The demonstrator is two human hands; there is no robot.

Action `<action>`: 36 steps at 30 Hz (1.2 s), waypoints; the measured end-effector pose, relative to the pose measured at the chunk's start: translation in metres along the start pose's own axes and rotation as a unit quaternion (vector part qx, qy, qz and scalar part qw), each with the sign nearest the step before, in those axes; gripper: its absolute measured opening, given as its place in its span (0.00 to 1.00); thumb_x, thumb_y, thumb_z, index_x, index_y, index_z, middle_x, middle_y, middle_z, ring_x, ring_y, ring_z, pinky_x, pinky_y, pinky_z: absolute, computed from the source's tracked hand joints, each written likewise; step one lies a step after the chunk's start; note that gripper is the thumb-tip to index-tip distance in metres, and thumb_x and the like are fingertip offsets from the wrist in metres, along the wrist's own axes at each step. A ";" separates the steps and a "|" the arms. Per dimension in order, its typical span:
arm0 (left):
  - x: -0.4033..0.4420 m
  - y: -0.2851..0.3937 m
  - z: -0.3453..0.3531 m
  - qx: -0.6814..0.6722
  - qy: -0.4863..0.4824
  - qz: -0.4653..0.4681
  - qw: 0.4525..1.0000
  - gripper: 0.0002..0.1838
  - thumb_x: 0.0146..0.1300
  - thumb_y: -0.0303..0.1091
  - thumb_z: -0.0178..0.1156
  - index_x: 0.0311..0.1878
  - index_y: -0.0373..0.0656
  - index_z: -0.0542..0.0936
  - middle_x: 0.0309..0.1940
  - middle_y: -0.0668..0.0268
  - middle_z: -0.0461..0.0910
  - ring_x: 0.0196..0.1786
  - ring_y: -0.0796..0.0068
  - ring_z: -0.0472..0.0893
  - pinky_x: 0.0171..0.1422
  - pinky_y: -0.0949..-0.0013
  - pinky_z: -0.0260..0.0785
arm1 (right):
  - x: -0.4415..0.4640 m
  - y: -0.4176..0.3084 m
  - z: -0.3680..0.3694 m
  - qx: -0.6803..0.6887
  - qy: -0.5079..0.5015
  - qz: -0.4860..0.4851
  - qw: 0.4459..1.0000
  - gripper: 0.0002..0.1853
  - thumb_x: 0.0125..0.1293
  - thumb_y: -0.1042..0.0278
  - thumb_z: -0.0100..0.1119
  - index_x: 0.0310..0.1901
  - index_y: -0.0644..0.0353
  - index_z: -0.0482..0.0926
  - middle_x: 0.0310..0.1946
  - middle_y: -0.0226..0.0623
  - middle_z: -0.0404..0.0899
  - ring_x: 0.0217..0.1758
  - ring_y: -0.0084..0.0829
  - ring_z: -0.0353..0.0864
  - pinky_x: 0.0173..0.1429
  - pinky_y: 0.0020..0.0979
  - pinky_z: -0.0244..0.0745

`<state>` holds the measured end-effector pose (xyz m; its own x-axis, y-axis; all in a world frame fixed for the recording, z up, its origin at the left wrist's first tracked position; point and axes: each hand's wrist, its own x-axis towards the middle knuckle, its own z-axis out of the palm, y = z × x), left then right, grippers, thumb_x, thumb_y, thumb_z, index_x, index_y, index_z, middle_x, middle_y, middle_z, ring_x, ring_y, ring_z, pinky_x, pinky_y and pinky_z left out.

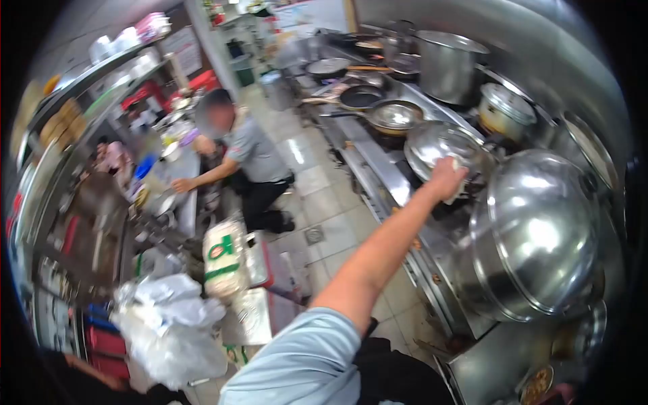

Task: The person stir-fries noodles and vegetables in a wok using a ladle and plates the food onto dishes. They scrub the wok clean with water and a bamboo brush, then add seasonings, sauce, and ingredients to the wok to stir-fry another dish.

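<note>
My left hand [448, 179] reaches out over the stove, its fingers closed on a pale folded cloth [460, 183]. It is at the near edge of a shiny metal lid [439, 143] that covers a pan on a burner; whether it touches the lid is hard to tell. Down in the bottom right corner, a small dark, blurred part of what looks like my right hand [561, 393] shows beside a bowl of food [538, 383]. Its fingers cannot be made out. A large domed steel lid [533, 233] stands to the right of my left hand.
Along the stove are a covered frying pan [396, 116], a black pan [361, 97], a tall stockpot [449, 67] and a lidded pot [506, 108]. A co-worker [260, 152] crouches at the left counter. Plastic bags [169, 324] and a sack [225, 260] lie left of the aisle.
</note>
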<state>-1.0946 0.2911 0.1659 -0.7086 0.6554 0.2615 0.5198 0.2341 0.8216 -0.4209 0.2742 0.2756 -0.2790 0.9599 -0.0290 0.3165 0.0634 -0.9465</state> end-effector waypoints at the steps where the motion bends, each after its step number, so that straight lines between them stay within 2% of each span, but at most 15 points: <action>1: 0.005 0.001 -0.004 0.019 -0.040 0.012 0.999 0.36 0.70 0.55 0.58 0.62 0.26 0.71 0.62 0.37 0.72 0.66 0.37 0.70 0.73 0.50 0.64 | -0.013 -0.045 -0.010 0.049 0.005 -0.127 0.991 0.14 0.74 0.54 0.63 0.47 0.58 0.83 0.33 0.35 0.79 0.31 0.29 0.74 0.38 0.33 0.74; 2: 0.014 -0.018 0.009 -0.006 -0.044 0.000 0.999 0.35 0.70 0.55 0.58 0.66 0.32 0.72 0.62 0.37 0.72 0.67 0.39 0.70 0.74 0.51 0.64 | -0.031 -0.091 -0.013 0.116 -0.051 -0.274 0.953 0.14 0.74 0.54 0.63 0.46 0.58 0.83 0.31 0.34 0.78 0.29 0.28 0.73 0.37 0.32 0.72; 3: 0.042 -0.061 0.030 0.229 -0.162 0.231 0.932 0.31 0.69 0.53 0.59 0.66 0.40 0.74 0.65 0.38 0.71 0.68 0.42 0.71 0.74 0.51 0.64 | -0.049 -0.143 0.001 0.200 -0.162 -0.409 0.876 0.14 0.74 0.55 0.62 0.45 0.59 0.83 0.29 0.34 0.77 0.27 0.27 0.73 0.35 0.31 0.71; 4: 0.040 -0.054 0.031 0.102 -0.154 0.157 0.970 0.26 0.68 0.48 0.61 0.63 0.44 0.77 0.62 0.40 0.75 0.64 0.46 0.76 0.70 0.54 0.68 | -0.062 -0.177 0.015 0.236 -0.246 -0.467 0.816 0.14 0.74 0.56 0.62 0.45 0.59 0.84 0.26 0.34 0.77 0.25 0.26 0.72 0.33 0.30 0.70; 5: 0.041 -0.017 0.012 -0.126 -0.269 0.017 0.955 0.23 0.66 0.45 0.62 0.59 0.39 0.78 0.56 0.45 0.80 0.57 0.53 0.80 0.65 0.57 0.72 | -0.075 -0.196 0.022 0.240 -0.285 -0.483 0.792 0.14 0.74 0.56 0.62 0.44 0.60 0.84 0.24 0.33 0.76 0.23 0.25 0.71 0.31 0.29 0.69; 6: 0.045 -0.017 0.017 -0.145 -0.280 0.051 0.948 0.25 0.66 0.42 0.62 0.62 0.40 0.76 0.54 0.53 0.80 0.56 0.62 0.79 0.63 0.62 0.71 | -0.064 -0.187 0.031 0.246 -0.284 -0.499 0.781 0.15 0.75 0.55 0.61 0.44 0.60 0.84 0.24 0.34 0.76 0.22 0.25 0.72 0.30 0.30 0.69; 7: 0.046 -0.017 0.020 -0.158 -0.285 0.077 0.942 0.27 0.66 0.40 0.63 0.65 0.40 0.74 0.51 0.61 0.81 0.55 0.71 0.77 0.62 0.66 0.71 | -0.058 -0.169 0.034 0.246 -0.255 -0.478 0.804 0.15 0.75 0.54 0.61 0.44 0.61 0.84 0.24 0.34 0.76 0.22 0.25 0.72 0.30 0.30 0.69; 13: 0.041 -0.008 0.004 -0.122 -0.303 0.032 0.944 0.32 0.70 0.47 0.64 0.68 0.35 0.69 0.51 0.53 0.83 0.54 0.64 0.80 0.61 0.62 0.72 | -0.039 -0.070 0.037 0.219 -0.046 -0.211 0.951 0.17 0.75 0.52 0.62 0.44 0.61 0.82 0.24 0.34 0.75 0.22 0.25 0.72 0.29 0.30 0.70; 17: 0.038 -0.026 -0.022 -0.494 -0.368 -0.182 0.766 0.29 0.73 0.42 0.59 0.73 0.41 0.67 0.55 0.61 0.79 0.55 0.70 0.79 0.61 0.65 0.73 | -0.037 -0.048 0.040 0.215 -0.016 -0.150 0.965 0.18 0.74 0.51 0.62 0.44 0.62 0.80 0.24 0.33 0.75 0.22 0.24 0.72 0.28 0.29 0.70; 20: 0.032 -0.015 -0.017 -0.480 -0.383 -0.194 0.765 0.31 0.72 0.40 0.59 0.74 0.39 0.65 0.56 0.58 0.79 0.56 0.64 0.80 0.63 0.61 0.73 | -0.030 -0.039 0.046 0.214 -0.010 -0.128 0.968 0.19 0.74 0.50 0.62 0.44 0.62 0.79 0.24 0.33 0.74 0.22 0.24 0.72 0.28 0.29 0.70; 21: 0.029 -0.010 -0.008 -0.235 -0.302 -0.032 0.923 0.34 0.70 0.42 0.61 0.75 0.39 0.64 0.56 0.54 0.79 0.57 0.56 0.80 0.65 0.58 0.72 | -0.028 -0.037 0.049 0.213 -0.010 -0.121 0.969 0.19 0.74 0.50 0.62 0.43 0.62 0.79 0.24 0.33 0.74 0.22 0.24 0.72 0.27 0.29 0.70; 23: 0.028 -0.021 0.011 -0.114 -0.261 0.138 0.949 0.33 0.69 0.45 0.62 0.71 0.37 0.67 0.56 0.50 0.78 0.58 0.52 0.79 0.65 0.56 0.71 | -0.020 -0.028 0.052 0.218 -0.014 -0.111 0.970 0.20 0.74 0.49 0.62 0.43 0.62 0.78 0.24 0.33 0.74 0.23 0.24 0.72 0.27 0.28 0.70; 25: 0.015 0.002 0.003 -0.082 -0.237 0.068 0.966 0.29 0.69 0.47 0.63 0.63 0.36 0.69 0.53 0.43 0.79 0.56 0.46 0.80 0.61 0.52 0.72 | -0.010 -0.020 0.055 0.224 -0.025 -0.099 0.969 0.21 0.74 0.48 0.62 0.43 0.62 0.78 0.24 0.33 0.74 0.23 0.24 0.72 0.27 0.28 0.70; 29: 0.015 -0.003 0.017 -0.070 -0.151 0.139 0.976 0.25 0.69 0.47 0.63 0.56 0.36 0.69 0.46 0.38 0.80 0.54 0.33 0.79 0.56 0.45 0.72 | 0.015 -0.010 0.063 0.231 -0.038 -0.088 0.968 0.22 0.74 0.47 0.62 0.43 0.63 0.76 0.24 0.32 0.73 0.23 0.24 0.72 0.26 0.28 0.70; 36: 0.050 -0.030 0.044 -0.069 -0.180 0.154 0.969 0.24 0.67 0.46 0.66 0.50 0.35 0.71 0.43 0.41 0.79 0.49 0.35 0.78 0.54 0.47 0.72 | 0.022 0.004 0.056 0.224 -0.033 -0.091 0.970 0.27 0.73 0.41 0.62 0.44 0.64 0.74 0.25 0.33 0.72 0.23 0.23 0.72 0.24 0.26 0.68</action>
<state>-1.1249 0.3486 0.1317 -0.3042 0.8929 0.3321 0.5933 -0.0952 0.7993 -0.4770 0.2799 0.2535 -0.3559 0.9232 0.1449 -0.1651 0.0905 -0.9821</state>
